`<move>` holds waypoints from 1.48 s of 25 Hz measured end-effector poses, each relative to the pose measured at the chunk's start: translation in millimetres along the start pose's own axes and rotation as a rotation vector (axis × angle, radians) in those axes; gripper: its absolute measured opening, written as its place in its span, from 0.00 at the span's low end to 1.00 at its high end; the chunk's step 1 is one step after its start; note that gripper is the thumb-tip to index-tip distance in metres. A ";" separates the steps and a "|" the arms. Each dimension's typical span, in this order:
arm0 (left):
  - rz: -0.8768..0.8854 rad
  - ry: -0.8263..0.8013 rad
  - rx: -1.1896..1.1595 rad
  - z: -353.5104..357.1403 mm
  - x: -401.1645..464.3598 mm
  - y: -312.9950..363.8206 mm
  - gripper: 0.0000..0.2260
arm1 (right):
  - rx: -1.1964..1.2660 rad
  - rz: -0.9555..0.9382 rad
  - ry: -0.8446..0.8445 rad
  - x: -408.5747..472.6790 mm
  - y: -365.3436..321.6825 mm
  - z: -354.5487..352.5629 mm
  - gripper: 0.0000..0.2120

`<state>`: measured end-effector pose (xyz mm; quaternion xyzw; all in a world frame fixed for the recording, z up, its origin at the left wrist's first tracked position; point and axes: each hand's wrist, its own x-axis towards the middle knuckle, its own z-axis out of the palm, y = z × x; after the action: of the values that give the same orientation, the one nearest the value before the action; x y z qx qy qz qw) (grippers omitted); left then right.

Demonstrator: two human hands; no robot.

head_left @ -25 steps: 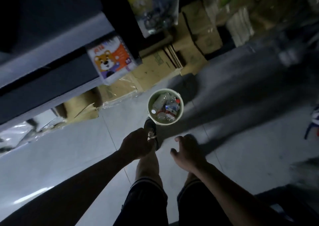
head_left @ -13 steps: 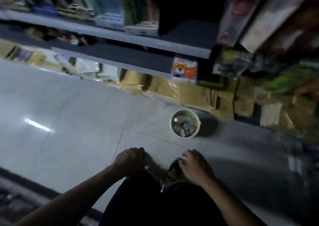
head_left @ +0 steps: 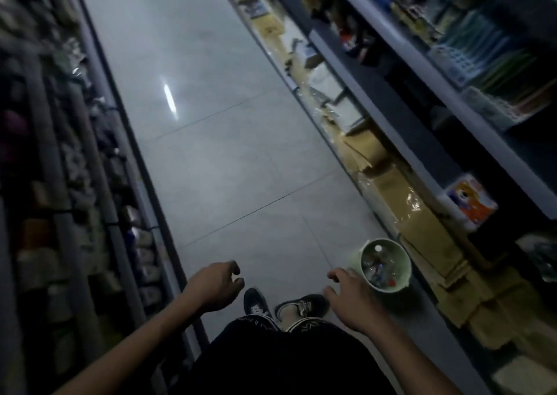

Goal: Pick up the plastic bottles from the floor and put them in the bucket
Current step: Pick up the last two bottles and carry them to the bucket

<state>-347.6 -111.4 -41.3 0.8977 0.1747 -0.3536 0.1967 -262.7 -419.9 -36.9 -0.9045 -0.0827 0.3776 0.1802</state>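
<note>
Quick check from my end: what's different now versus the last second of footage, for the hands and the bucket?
The view has swung from the shelf base to look down the aisle, so the bucket now sits at the right, by the right hand. The left hand, a closed fist a second ago, now has its fingers loosely curled. Unchanged: both hands hold nothing, and the bucket stands on the floor with bottles inside.

One head-worn camera looks steeply down and forward (wide-angle) along the aisle floor (head_left: 211, 153).

Bare forearms are seen, with no sleeves. Dark shorts (head_left: 283, 361) with a pale patterned hem are worn, and below that hem, dark lace-up sneakers (head_left: 301, 305) with white laces.
</note>
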 end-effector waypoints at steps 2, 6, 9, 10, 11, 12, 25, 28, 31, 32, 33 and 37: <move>-0.060 0.030 -0.060 4.7 -16.1 -25.9 0.21 | -0.081 -0.076 -0.009 2.2 -21.3 4.8 0.19; -0.128 0.066 -0.135 9.3 -35.1 -53.5 0.21 | -0.158 -0.158 -0.041 9.0 -49.5 5.4 0.19; -0.163 0.082 -0.162 2.6 -35.0 -53.6 0.22 | -0.178 -0.197 -0.053 18.3 -58.0 -6.4 0.16; -0.169 0.086 -0.167 -2.9 -29.8 -50.0 0.22 | -0.180 -0.210 -0.059 23.9 -58.0 -12.5 0.17; -0.173 0.094 -0.174 -8.3 -23.7 -45.0 0.22 | -0.184 -0.221 -0.068 31.2 -56.9 -19.3 0.18; -0.179 0.104 -0.180 -14.4 -16.4 -38.9 0.22 | -0.189 -0.228 -0.076 40.5 -55.4 -26.9 0.19; -0.453 0.167 -0.403 -62.8 33.2 13.9 0.20 | -0.333 -0.459 -0.180 205.3 -130.9 -136.0 0.22; -0.532 0.172 -0.493 -76.0 42.6 -4.8 0.20 | -0.370 -0.527 -0.197 247.1 -181.5 -150.4 0.22; -0.572 0.188 -0.573 -102.9 69.3 -38.4 0.19 | -0.409 -0.567 -0.193 290.8 -236.3 -159.5 0.22; -0.576 0.190 -0.583 -116.9 80.4 -50.5 0.19 | -0.412 -0.569 -0.187 303.4 -251.8 -162.7 0.22; -0.575 0.192 -0.585 -132.8 91.9 -62.6 0.19 | -0.416 -0.557 -0.182 313.5 -264.9 -167.1 0.22; -0.512 0.204 -0.569 -210.5 145.3 -105.2 0.19 | -0.425 -0.475 -0.161 343.3 -302.7 -186.7 0.21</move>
<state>-176.0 104.9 -26.0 0.7654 0.5024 -0.2375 0.3246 107.0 -92.0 -22.2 -0.8445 -0.3825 0.3694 0.0632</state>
